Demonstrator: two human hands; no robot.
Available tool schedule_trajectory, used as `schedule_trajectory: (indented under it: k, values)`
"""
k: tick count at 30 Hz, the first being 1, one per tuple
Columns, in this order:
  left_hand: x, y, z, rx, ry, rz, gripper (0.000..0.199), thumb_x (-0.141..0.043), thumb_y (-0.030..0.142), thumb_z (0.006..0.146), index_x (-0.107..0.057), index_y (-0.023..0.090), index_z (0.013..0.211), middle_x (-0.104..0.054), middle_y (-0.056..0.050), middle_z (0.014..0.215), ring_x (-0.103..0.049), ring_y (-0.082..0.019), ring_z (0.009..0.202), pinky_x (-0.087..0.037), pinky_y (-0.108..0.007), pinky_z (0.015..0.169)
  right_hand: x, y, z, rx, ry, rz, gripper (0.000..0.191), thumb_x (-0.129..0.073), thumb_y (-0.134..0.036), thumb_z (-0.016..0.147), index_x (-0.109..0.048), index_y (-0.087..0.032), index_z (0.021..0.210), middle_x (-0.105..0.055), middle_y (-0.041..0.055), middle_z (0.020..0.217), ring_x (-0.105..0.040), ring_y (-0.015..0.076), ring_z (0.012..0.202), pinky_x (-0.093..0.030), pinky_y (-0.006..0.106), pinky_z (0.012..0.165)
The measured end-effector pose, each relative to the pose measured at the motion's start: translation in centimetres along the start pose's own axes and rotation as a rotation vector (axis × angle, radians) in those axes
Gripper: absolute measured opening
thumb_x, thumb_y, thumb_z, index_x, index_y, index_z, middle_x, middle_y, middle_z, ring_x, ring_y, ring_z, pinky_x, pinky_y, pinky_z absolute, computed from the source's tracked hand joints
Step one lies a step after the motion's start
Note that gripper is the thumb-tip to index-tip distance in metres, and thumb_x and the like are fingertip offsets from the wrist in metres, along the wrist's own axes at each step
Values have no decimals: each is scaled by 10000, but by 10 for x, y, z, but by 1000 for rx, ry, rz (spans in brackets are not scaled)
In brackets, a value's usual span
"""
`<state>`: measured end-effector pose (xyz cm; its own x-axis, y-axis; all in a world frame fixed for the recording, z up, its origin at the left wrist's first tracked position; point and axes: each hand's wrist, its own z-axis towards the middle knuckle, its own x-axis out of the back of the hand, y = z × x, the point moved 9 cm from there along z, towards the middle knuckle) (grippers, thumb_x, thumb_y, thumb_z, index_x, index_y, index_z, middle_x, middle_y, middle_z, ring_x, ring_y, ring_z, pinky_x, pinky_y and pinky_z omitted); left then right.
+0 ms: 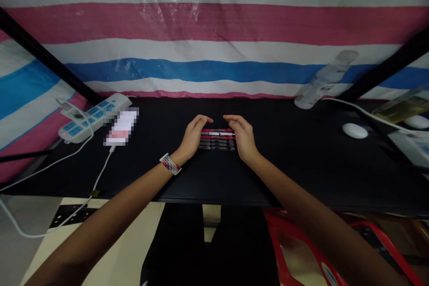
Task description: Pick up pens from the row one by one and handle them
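Several pens (217, 139) lie side by side on the black table, pointing left to right. Red or pink ones and a white one (219, 133) are at the far side of the row, and dark clear-barrelled ones are nearer me. Against the pens' left ends rests my left hand (194, 134), on edge with the fingers stretched and slightly curved inward. My right hand (244, 136) mirrors it at the right ends. Neither hand is wrapped round a pen. A colourful woven band (170, 164) circles my left wrist.
At left are a white power strip (95, 118) and a phone (122, 127) on a charging cable. To the right stand a clear bottle (323, 82), a white mouse (355, 131) and a container of yellowish liquid (405, 106). A red stool (295, 250) is below the table.
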<state>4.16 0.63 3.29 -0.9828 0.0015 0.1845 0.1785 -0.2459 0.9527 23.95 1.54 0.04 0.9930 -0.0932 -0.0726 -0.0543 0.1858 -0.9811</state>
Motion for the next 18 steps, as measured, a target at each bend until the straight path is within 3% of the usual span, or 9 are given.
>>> schedule_trajectory:
  k: [11,13,18]
  values:
    - [7,0,-13,37,67,2,341,-528,439,1093,-743,225,939,-788,-69,1065,-707,-247,1112,-523,-390,1087,-1,-13,-15,18,-33,-86,219,-635,-302,942,-786,-251,1092,-830,95,1269,-750,300,1274,-549,548,1189]
    - [14,-4,-11,67,107,5,304,-543,411,1066,-732,222,921,-784,-70,1053,-708,-251,1102,-520,-391,1069,-1,-25,-20,103,-60,-197,220,-634,-257,952,-786,-249,1111,-795,114,1351,-723,312,1353,-526,577,1229]
    - [28,-8,-7,67,109,61,292,-555,412,1048,-740,226,919,-786,-67,1032,-698,-258,1071,-528,-396,1022,-18,-74,-62,514,-239,-606,206,-621,-194,1040,-810,-275,1060,-751,113,1425,-591,363,1528,-499,675,1258]
